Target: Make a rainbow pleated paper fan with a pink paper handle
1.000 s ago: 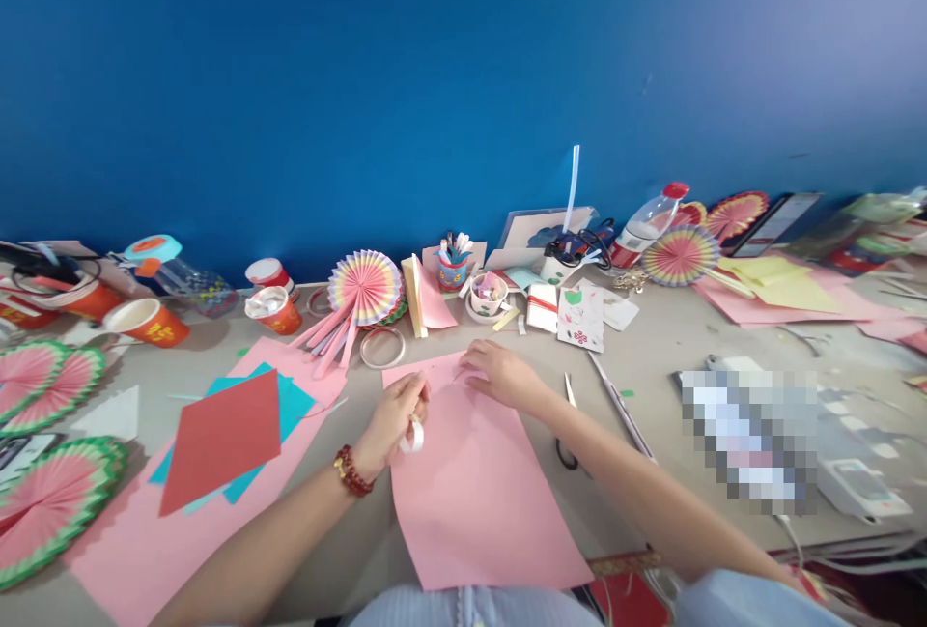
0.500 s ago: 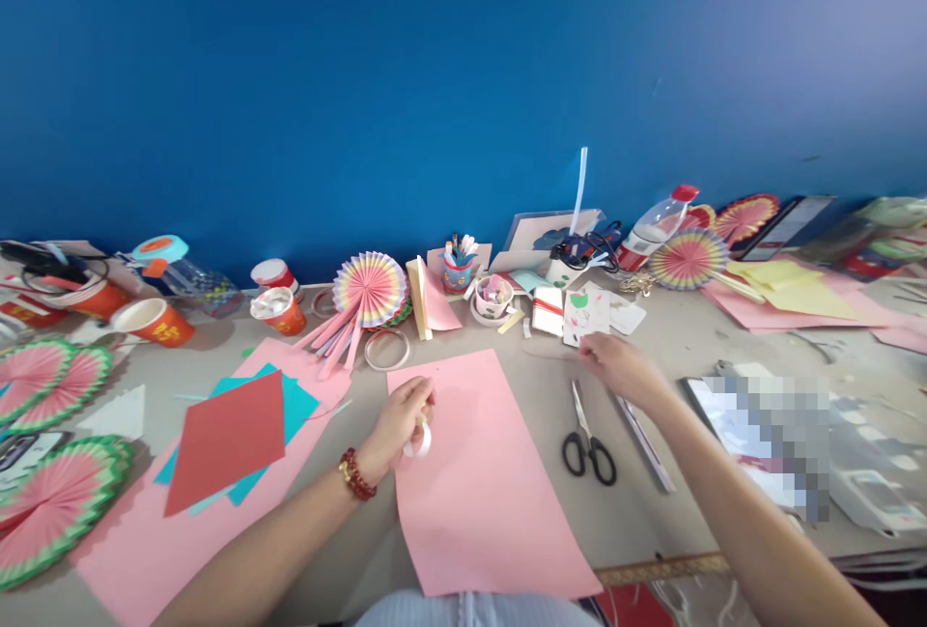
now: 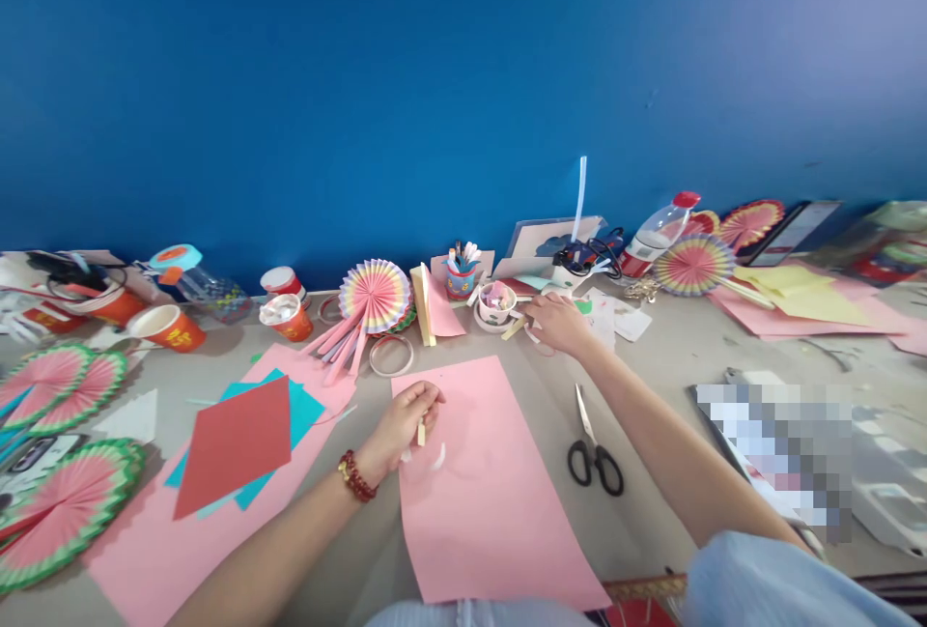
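My left hand (image 3: 409, 422) is closed above the left edge of a pink paper sheet (image 3: 485, 501). A small cream strip (image 3: 421, 433) sticks down from its fingers, and a white curl (image 3: 438, 457) hangs beside it, looking like tape or backing. My right hand (image 3: 561, 323) reaches to the back of the table, its fingers bent down just right of a small decorated cup (image 3: 496, 302). What lies under those fingers is hidden. Black-handled scissors (image 3: 594, 453) rest right of the pink sheet, blades pointing away.
Red paper (image 3: 236, 448) lies over teal sheets (image 3: 308, 414) at left. Paper fans (image 3: 375, 297), a tape ring (image 3: 391, 355), paper cups (image 3: 168, 327) and a tilted bottle (image 3: 659, 231) line the back. A phone-like device (image 3: 760, 463), its surface blurred out, sits at right.
My right hand has moved left, toward the decorated cup, covering the white block there. The white loop at my left hand now shows as a cream strip and a loose curl.
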A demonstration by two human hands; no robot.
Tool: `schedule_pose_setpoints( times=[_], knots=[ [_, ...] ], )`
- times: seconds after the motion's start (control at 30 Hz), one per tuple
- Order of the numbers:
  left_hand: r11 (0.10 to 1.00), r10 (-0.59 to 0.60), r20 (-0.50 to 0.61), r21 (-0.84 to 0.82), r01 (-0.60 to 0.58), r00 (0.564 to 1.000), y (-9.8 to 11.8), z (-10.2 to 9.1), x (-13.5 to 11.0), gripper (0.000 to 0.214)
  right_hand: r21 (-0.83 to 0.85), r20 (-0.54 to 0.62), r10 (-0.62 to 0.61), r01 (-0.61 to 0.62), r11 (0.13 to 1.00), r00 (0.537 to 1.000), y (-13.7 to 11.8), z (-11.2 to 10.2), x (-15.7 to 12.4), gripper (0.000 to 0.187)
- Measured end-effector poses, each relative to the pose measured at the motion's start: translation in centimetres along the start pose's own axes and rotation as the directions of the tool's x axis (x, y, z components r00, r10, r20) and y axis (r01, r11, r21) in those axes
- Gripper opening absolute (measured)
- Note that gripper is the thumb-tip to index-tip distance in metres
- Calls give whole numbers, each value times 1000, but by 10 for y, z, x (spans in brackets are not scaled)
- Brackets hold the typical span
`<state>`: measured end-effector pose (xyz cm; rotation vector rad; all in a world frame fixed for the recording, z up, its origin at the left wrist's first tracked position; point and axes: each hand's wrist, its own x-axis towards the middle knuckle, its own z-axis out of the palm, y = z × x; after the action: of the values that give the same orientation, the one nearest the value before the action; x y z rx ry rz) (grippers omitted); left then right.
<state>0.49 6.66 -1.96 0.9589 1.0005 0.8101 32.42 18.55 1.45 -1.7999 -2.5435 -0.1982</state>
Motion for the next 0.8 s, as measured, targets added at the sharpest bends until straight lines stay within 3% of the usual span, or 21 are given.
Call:
schedule_pose_setpoints(
  times=[0.4, 0.6, 0.8],
  knots=[
    [1000, -8, 7, 27, 8, 1000, 3, 1, 1, 49, 7, 67, -59, 58, 998, 996, 6, 6, 9, 19],
    [999, 5, 17, 41, -6, 1000, 5, 2, 0, 50, 102, -26, -103, 105, 989, 994, 9, 6, 7, 15],
    [993, 74, 64, 88, -79, 995, 20, 15, 9, 51, 315, -144, -142, 181, 932, 979, 5, -9, -18, 18]
  ],
)
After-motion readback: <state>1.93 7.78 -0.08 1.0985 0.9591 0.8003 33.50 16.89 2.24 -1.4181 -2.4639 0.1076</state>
